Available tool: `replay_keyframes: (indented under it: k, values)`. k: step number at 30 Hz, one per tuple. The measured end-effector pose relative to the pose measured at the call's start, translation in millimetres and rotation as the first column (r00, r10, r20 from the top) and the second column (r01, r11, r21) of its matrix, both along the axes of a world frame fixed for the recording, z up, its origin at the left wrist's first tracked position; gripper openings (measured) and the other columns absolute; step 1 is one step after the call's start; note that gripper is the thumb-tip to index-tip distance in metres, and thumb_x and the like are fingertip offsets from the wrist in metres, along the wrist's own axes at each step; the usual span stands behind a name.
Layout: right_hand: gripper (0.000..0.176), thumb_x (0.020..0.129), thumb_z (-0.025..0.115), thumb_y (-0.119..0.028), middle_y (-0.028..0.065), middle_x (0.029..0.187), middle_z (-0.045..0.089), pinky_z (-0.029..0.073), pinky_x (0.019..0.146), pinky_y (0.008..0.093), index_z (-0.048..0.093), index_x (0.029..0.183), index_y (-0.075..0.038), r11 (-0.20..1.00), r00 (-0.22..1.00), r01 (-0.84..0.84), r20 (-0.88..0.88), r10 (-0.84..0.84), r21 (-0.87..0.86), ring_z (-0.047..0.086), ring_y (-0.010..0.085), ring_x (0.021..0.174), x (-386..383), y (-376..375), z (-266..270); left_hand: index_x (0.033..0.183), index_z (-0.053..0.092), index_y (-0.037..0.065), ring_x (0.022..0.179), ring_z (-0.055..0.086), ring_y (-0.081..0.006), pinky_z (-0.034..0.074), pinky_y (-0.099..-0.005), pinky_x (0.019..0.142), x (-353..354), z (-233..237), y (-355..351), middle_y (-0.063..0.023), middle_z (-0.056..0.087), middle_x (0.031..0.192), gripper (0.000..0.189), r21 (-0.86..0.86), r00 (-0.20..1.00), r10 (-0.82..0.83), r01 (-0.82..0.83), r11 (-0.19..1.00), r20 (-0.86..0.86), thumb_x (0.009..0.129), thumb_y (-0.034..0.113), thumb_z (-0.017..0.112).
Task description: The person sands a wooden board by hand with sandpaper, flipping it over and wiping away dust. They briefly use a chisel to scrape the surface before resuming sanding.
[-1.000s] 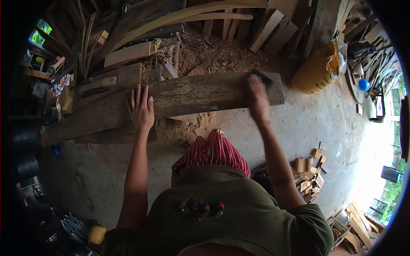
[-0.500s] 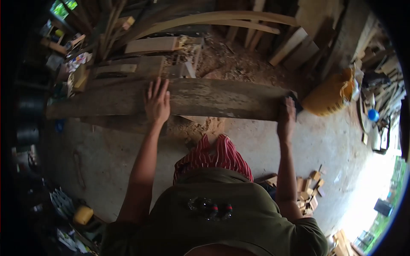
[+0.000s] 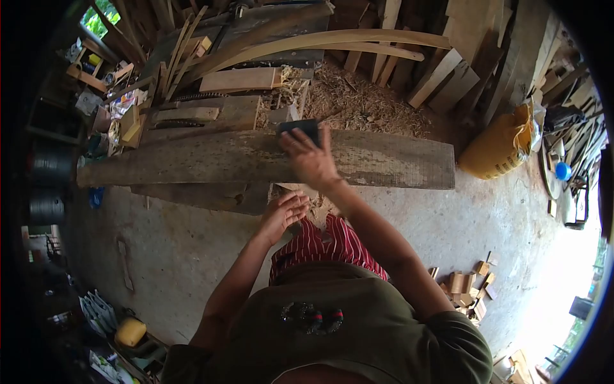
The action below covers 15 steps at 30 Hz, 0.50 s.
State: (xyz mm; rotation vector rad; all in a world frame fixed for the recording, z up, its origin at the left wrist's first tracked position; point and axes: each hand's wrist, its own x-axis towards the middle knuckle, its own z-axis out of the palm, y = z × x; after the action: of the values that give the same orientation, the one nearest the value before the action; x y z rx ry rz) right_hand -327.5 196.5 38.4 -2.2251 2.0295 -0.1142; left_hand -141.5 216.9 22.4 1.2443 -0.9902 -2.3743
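A long, weathered wooden plank point(image 3: 396, 160) lies crosswise in front of me, its surface rough and patchy. My right hand point(image 3: 314, 163) is over the middle of the plank, pressing a black rectangular sheet point(image 3: 299, 130) that looks like sandpaper. The sheet sticks out beyond the fingertips near the plank's far edge. Off the plank, just on my side of its near edge, my left hand point(image 3: 284, 214) hangs with loosely bent fingers and nothing visible in it.
Beneath the plank is a wooden bench point(image 3: 236, 112) carrying boards and wood shavings point(image 3: 364, 105). A yellow sack point(image 3: 502, 144) stands to the right of the plank. Long curved strips point(image 3: 358, 40) lie at the back. Wood offcuts point(image 3: 470, 285) are piled on the floor at lower right.
My right hand has moved left with the black sheet, from the plank's right end to its middle. My left hand has come off the plank towards me.
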Motion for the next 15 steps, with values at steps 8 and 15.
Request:
replay_keyframes:
  k: [8, 15]
  values:
    - [0.063, 0.09, 0.046, -0.024, -0.0014, 0.156, 0.034, 0.017, 0.118, 0.0484, 0.032, 0.151, -0.025, 0.696, 0.707, 0.666, -0.069, -0.703, -0.268, 0.028, 0.017, 0.144, -244.2, 159.4, -51.3, 0.133, 0.05, 0.009, 0.114, 0.058, -0.0183, 0.051, -0.0374, 0.096, 10.3, -29.1, -1.0, -0.0051, 0.058, 0.128, 0.036, 0.147, 0.971, 0.229, -0.217, 0.965, -0.068, 0.099, 0.023, 0.056]
    - [0.043, 0.097, 0.052, -0.031, 0.0145, 0.135, 0.055, 0.042, 0.103, 0.0535, 0.053, 0.134, -0.008, 0.166, 0.462, 0.875, 0.686, -0.562, -0.454, 0.055, 0.035, 0.105, -339.2, 313.7, -153.3, 0.148, 0.027, 0.006, 0.141, 0.03, -0.0296, 0.035, -0.0431, 0.114, -36.2, -17.3, -8.7, -0.0201, 0.03, 0.149, 0.084, 0.315, 0.881, 0.463, -0.412, 0.855, -0.103, 0.087, 0.044, 0.071]
